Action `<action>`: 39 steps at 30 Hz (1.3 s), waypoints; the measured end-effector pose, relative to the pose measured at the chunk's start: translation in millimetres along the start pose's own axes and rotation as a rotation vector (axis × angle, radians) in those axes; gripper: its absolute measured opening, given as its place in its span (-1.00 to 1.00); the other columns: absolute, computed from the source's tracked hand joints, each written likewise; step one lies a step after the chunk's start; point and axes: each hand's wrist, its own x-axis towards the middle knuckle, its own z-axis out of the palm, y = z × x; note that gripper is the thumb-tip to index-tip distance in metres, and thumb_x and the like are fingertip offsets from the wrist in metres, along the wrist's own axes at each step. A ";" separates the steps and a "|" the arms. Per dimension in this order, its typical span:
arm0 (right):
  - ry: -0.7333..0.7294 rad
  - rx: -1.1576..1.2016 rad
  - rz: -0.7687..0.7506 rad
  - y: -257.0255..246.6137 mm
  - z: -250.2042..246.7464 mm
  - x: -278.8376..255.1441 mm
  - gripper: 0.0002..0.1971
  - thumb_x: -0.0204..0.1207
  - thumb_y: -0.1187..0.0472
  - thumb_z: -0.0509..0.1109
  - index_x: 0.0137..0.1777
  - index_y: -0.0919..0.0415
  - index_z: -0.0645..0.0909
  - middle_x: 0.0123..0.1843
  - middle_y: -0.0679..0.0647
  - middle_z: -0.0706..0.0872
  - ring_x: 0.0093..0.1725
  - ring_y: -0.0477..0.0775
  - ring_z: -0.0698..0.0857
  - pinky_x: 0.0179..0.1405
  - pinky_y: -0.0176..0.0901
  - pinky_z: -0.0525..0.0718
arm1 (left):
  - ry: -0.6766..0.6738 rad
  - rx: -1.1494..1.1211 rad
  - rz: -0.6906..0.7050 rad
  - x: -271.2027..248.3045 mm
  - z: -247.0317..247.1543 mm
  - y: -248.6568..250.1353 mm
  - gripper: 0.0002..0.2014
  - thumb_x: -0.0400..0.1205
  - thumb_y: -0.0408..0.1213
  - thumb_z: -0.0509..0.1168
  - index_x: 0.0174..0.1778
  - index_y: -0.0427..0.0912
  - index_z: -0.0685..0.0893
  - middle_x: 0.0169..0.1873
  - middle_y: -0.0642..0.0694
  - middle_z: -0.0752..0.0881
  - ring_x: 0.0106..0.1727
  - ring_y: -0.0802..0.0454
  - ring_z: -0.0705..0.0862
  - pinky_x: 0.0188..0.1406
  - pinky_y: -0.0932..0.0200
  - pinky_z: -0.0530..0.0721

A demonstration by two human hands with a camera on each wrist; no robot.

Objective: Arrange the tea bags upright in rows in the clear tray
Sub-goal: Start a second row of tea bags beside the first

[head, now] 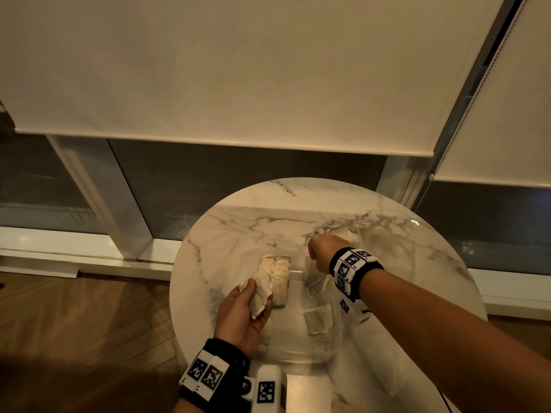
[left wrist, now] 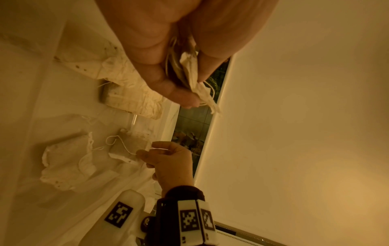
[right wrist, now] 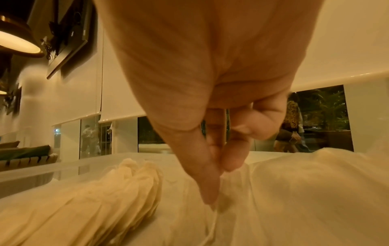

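left hand: clamped on a bundle of cream paper tea bags.
right hand: pinching 1 tea bag's white string.
clear plastic tray: on round marble surface, 1 upright row inside.
next: lift by string, seat bag vertical against row.

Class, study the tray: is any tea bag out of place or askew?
Yes. One tea bag lies flat and skewed near the tray's front right, string trailing, while the row at the left stands upright.
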 end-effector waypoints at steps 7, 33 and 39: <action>0.017 0.200 -0.011 -5.6 3.9 -12.7 -0.67 0.48 0.37 0.39 0.16 0.01 0.71 0.17 0.04 0.70 0.03 0.09 0.72 0.00 -0.04 0.78 | -0.001 0.016 -0.009 0.0 -1.3 -2.3 -0.87 0.69 -0.32 0.33 0.08 -0.28 0.71 -0.02 -0.26 0.77 -0.09 -0.12 0.73 -0.55 0.22 0.72; -0.436 -0.082 -0.070 -40.6 5.7 -32.5 -0.61 0.54 0.10 0.53 0.27 0.32 0.67 0.24 0.22 0.74 0.23 0.25 0.72 0.05 -0.05 0.67 | 0.035 0.060 0.078 3.3 -20.0 13.5 -0.88 0.72 -0.30 0.29 0.09 -0.24 0.67 -0.11 -0.20 0.74 -0.21 -0.03 0.73 -0.54 0.25 0.72; -0.406 -0.287 -0.209 -40.4 26.9 -45.9 -0.77 0.43 0.09 0.58 -0.11 0.18 0.62 -0.09 0.14 0.75 -0.11 0.19 0.75 -0.07 -0.02 0.76 | 0.067 0.088 0.086 5.4 -28.9 14.5 -0.89 0.74 -0.33 0.25 0.04 -0.23 0.67 -0.11 -0.20 0.74 -0.16 -0.06 0.69 -0.55 0.23 0.72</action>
